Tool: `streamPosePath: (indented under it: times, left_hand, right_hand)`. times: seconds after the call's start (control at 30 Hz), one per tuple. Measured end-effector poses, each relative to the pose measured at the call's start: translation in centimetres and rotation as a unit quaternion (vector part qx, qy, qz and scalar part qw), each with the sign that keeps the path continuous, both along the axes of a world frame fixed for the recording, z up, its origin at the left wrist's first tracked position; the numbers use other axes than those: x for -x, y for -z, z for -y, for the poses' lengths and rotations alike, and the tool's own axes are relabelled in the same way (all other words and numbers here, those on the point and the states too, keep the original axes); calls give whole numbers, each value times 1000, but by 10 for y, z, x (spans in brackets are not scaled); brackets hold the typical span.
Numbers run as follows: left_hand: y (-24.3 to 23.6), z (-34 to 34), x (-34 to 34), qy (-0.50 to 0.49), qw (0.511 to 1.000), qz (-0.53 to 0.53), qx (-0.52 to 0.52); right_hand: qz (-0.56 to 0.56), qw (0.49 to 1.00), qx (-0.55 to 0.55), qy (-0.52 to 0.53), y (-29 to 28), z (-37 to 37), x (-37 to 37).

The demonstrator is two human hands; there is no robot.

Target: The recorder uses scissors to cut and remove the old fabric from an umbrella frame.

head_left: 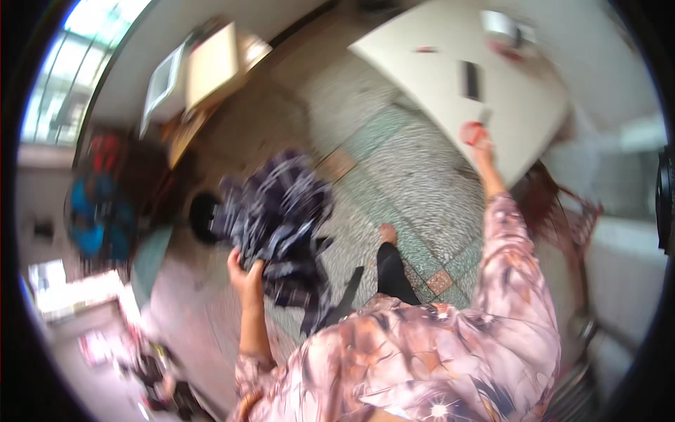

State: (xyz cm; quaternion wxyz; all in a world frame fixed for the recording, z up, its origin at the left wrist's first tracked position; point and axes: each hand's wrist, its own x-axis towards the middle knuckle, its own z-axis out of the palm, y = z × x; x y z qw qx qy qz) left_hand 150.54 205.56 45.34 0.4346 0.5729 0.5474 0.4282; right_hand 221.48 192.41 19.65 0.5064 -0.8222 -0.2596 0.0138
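My left hand (246, 274) grips a bundle of dark plaid cloth (278, 211), crumpled and hanging loosely at left of centre. My right hand (481, 146) is stretched toward the white table (531, 105) at the upper right, closed on a red, roundish object (472, 130) at its edge; motion blur hides its exact shape. On the tabletop lie a dark rectangular item (471, 81), a small red item (425, 50) and a white-and-red container (500, 28).
A blue fan (95, 218) and a black round object (202, 218) are at the left. A pale wooden box-like piece (211, 67) stands at the upper left, below a wall. A reddish chair (569, 211) is beside the table. My bare foot (387, 234) is on the patterned floor.
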Motion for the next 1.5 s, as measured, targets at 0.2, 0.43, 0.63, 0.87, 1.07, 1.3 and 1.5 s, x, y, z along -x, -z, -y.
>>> streamPosePath:
  times: [0.2,0.43,0.63,0.87,1.07,1.3,1.5]
  left_hand:
    - [6,80,-31,-112,993,-46,16]
    - [30,91,-20,-171,984,50,27]
    - [15,127,-3,-266,963,-19,40]
    - [30,126,34,-308,946,77,63]
    - [23,145,56,-336,922,176,75]
    - [26,187,113,-211,895,382,97]
    - [110,222,182,-213,866,430,141]
  right_hand:
    - [400,817,399,-119,60,110,-141]
    - [171,892,383,168,14,109,-208]
    - [-333,894,298,38,-4,38,-50]
    - [-236,929,285,8,20,32,-74]
    - [-485,857,160,-68,-17,-2,26]
    - [-426,747,150,-488,-126,-31,277]
    - [-28,710,94,-698,-189,-51,428]
